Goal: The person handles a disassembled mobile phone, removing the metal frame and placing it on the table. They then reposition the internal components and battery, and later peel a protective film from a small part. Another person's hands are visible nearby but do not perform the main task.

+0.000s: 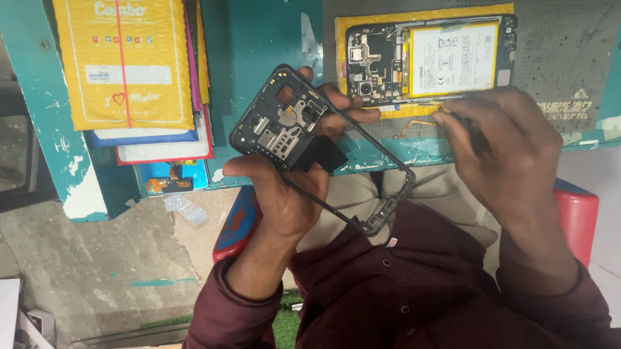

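Observation:
My left hand [282,188] grips a black phone middle frame [286,121], held tilted above my lap at the table's front edge. An opened phone [431,60] with a white battery and exposed circuit board lies on a yellow pad on the grey work mat [573,43]. My right hand [504,148] rests at the mat's near edge just below that phone, fingers closed around a thin dark tool whose tip touches a small orange flex cable [417,125].
A stack of yellow padded envelopes and flat boxes [124,60] lies on the teal table [255,31] to the left. A small part with an orange cable [167,182] sits by the table edge. A red stool [579,212] is under me; concrete floor lies left.

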